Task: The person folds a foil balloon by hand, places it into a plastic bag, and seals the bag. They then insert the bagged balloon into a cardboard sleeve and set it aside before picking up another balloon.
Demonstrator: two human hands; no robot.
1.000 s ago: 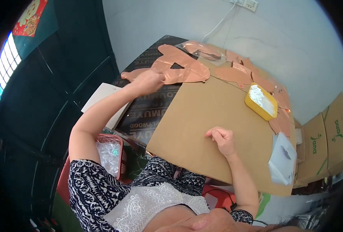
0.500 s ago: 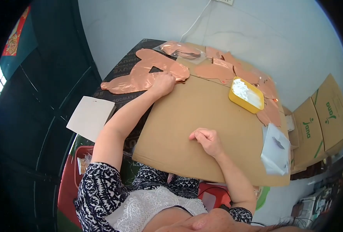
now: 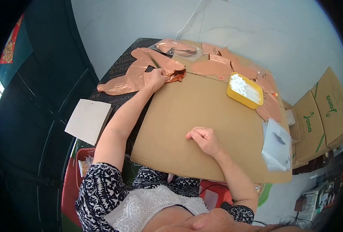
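At the table's far left lies a flat, deflated copper-coloured foil balloon [image 3: 139, 73] with a small triangular gap in it. My left hand [image 3: 157, 78] has its fingers closed on the balloon's near edge, and the foil beside them is lifted and folded, with a dark hollow showing. On the cardboard sheet [image 3: 179, 127] rests my right hand [image 3: 203, 140], curled into a loose fist with nothing visible in it. To the right is a yellow tub [image 3: 243, 101] of white powder [image 3: 244, 88].
More flat copper foil pieces [image 3: 214, 69] lie along the back and right, near a clear plastic bag [image 3: 179, 50] with foil inside. A translucent plastic sheet [image 3: 276, 149] sits at the right edge. Cardboard boxes [image 3: 318, 116] stand beyond it; a white board [image 3: 87, 121] is at left.
My left hand has shifted slightly and pulled up the balloon's edge, so the foil beside it now folds open. My right hand stays in place. The view has tilted a little.
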